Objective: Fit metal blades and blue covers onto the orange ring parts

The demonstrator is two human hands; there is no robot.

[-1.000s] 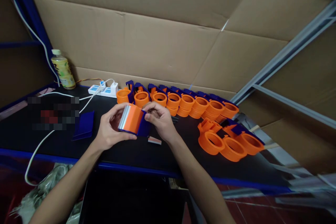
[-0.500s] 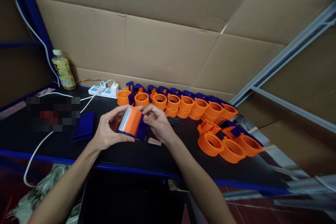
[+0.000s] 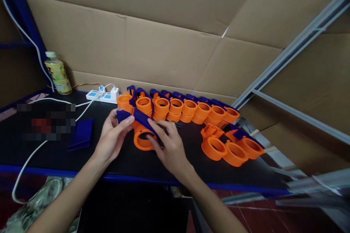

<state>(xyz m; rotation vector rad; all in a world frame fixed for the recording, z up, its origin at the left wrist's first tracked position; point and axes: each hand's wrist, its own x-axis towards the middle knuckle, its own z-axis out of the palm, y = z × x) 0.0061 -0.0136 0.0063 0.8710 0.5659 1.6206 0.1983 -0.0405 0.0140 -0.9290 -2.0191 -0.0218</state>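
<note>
Since half a second ago the tape dispenser (image 3: 140,127) has been turned over: its toothed metal edge and flat orange face no longer show, and now the blue side plate faces up with the open orange ring below it, held low over the black table (image 3: 191,164). The left hand (image 3: 112,136) pinches the blue plate's end at about 10 o'clock of the ring, thumb on top and fingers curled beneath. The right hand (image 3: 169,145) lies at the ring's 4 o'clock, its fingers stretched flat along the blue plate and the ring's rim, pressing rather than clasping. Behind, at 12 o'clock, stands a row of dispensers (image 3: 186,107); a smaller cluster (image 3: 232,147) lies at 3 o'clock. A loose blue plate (image 3: 81,134) rests at 9 o'clock, with a power strip (image 3: 102,95) and bottle (image 3: 56,72) at 10 o'clock.
</note>
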